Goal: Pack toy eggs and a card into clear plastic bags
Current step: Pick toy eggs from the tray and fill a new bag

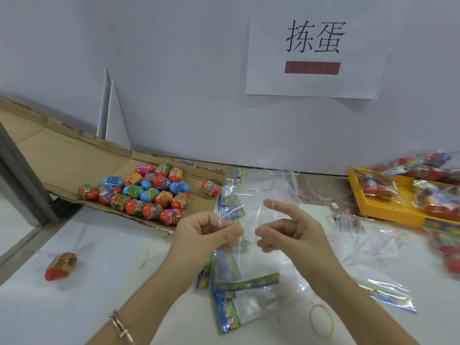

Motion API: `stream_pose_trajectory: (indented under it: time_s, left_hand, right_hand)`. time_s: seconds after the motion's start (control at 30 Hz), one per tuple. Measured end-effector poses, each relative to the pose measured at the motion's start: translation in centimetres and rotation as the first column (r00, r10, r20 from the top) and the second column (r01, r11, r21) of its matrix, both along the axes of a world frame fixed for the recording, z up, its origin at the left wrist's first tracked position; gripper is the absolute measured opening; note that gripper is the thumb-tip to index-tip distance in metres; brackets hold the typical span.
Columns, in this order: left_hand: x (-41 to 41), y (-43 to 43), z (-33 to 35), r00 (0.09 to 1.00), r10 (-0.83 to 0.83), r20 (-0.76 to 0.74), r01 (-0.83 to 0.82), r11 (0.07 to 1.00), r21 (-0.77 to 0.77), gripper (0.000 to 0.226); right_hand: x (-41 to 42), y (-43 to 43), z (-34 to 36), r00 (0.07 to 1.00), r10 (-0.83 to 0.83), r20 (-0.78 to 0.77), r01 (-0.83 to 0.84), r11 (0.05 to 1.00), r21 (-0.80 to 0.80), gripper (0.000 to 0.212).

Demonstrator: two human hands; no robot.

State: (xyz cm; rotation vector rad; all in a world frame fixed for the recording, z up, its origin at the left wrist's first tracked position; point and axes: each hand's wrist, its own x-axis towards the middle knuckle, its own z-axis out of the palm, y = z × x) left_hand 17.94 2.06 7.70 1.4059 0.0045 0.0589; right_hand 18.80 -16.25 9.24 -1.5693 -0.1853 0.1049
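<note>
1. Rubber band (321, 319), yellow: flat on the table (74, 307), nearer than the held clear bag (246, 202), slightly right.
2. Spare bags (229, 295), printed headers: heaped just below the held clear bag.
3. Left hand (206, 235): thumb and curled fingers pinch that bag's left edge.
4. Right hand (291, 230): index finger straight at the bag's right side; grip cannot be told.
5. Lone egg (61, 266): well left of the bag.
6. Toy eggs (146, 192): piled on cardboard (62, 155), beyond the bag, left.
7. Yellow tray (388, 207) of filled bags: beyond, right.
8. Paper sign (313, 58): on the wall behind the bag.

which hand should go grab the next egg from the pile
Right, probably. The left hand pinches the clear bag; the right hand looks free, fingers loose beside it. The egg pile lies leftward on the cardboard, so it's a cross-reach.
</note>
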Motion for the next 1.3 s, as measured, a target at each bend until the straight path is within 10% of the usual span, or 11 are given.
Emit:
stream_pose_trajectory:
  time_s: [0.23, 0.37, 0.5, 0.6, 0.8, 1.2, 1.3]
  left_hand:
    - [-0.7, -0.4, -0.1, 0.967, 0.190, 0.167, -0.219, 0.960, 0.173, 0.059]
    - [-1.6, -1.4, -0.8, 0.948, -0.201, 0.247, 0.199, 0.980, 0.034, 0.080]
    - [-1.4, -1.6, -0.5, 0.984, -0.112, 0.137, 0.143, 0.960, -0.241, 0.044]
    - [-0.7, -0.7, -0.4, 0.989, -0.122, 0.078, 0.143, 0.912, -0.384, 0.035]
    - [0.0, 0.5, 0.3, 0.998, 0.013, 0.062, 0.000, 0.980, -0.199, 0.023]
    - [0.7, 7.8, 2.7, 0.864, 0.444, 0.239, -0.391, 0.889, -0.238, 0.025]
    - [0.6, 7.3, 2.6, 0.882, 0.423, 0.208, -0.390, 0.903, -0.181, 0.043]
  right_hand:
    - [-0.7, 0.2, 0.6, 0.924, -0.328, 0.196, 0.306, 0.942, 0.136, 0.022]
    - [-2.7, 1.6, 0.9, 0.874, 0.029, 0.485, 0.101, 0.965, -0.240, 0.027]
    - [-3.1, 1.9, 1.0, 0.846, 0.305, 0.438, -0.096, 0.894, -0.438, 0.036]
    - [-2.8, 1.6, 1.3, 0.846, 0.137, 0.515, 0.058, 0.937, -0.344, 0.040]
    - [-0.1, 0.9, 0.5, 0.918, -0.196, 0.345, 0.242, 0.966, -0.093, 0.030]
    - [6.1, 12.4, -2.8, 0.756, 0.539, 0.371, 0.073, 0.495, -0.866, 0.050]
    - [5.5, 13.3, -3.6, 0.749, 0.468, 0.468, 0.145, 0.574, -0.806, 0.040]
